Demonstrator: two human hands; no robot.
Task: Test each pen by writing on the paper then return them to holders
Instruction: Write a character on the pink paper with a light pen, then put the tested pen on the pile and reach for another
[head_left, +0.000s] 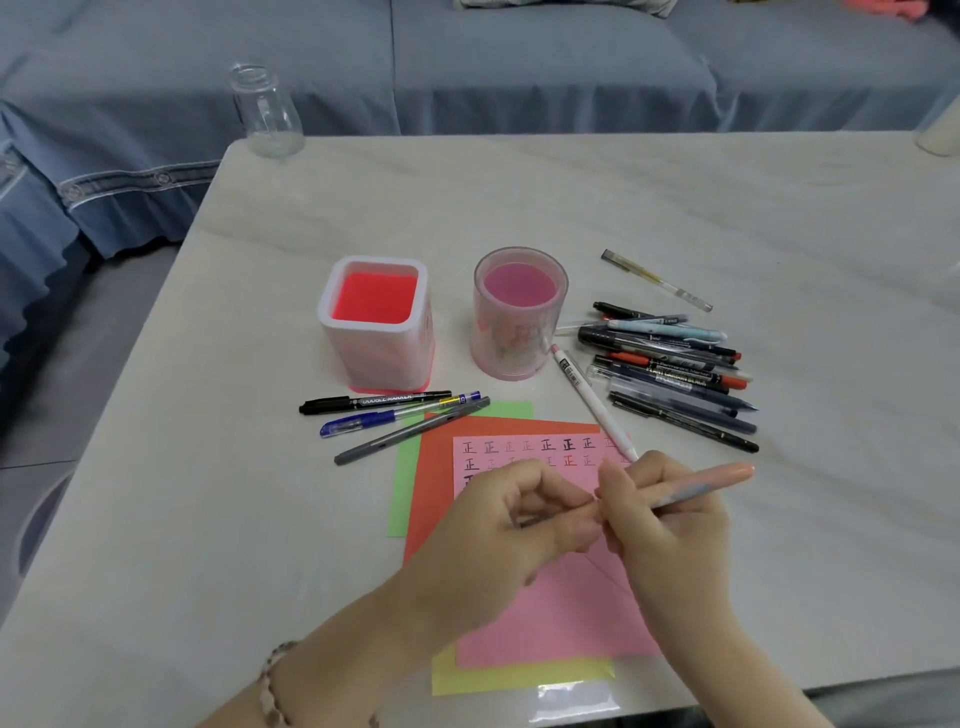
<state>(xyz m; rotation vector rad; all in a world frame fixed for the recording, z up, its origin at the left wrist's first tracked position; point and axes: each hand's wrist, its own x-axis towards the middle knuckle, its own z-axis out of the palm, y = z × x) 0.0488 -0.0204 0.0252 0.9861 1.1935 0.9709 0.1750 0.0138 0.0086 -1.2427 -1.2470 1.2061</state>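
Note:
Both hands hover over the pink paper (550, 608), which carries two rows of written test marks along its top. My right hand (670, 530) grips a pastel pen with a peach end (722, 475) that points up and to the right. My left hand (493, 525) pinches the near end of that same pen with curled fingers; the tip itself is hidden between the hands. A square white holder with a red inside (374, 338) and a round clear pink holder (519, 332) stand behind the paper, with no pens in them.
Three pens (395, 415) lie left of the paper, below the square holder. A pile of several pens (670, 364) sits on the right, a white pen (592, 400) slants beside it, and a clear gold pen (657, 280) lies farther back. Green, orange and yellow sheets underlie the pink one. A glass bottle (265, 109) stands at the table's far left corner.

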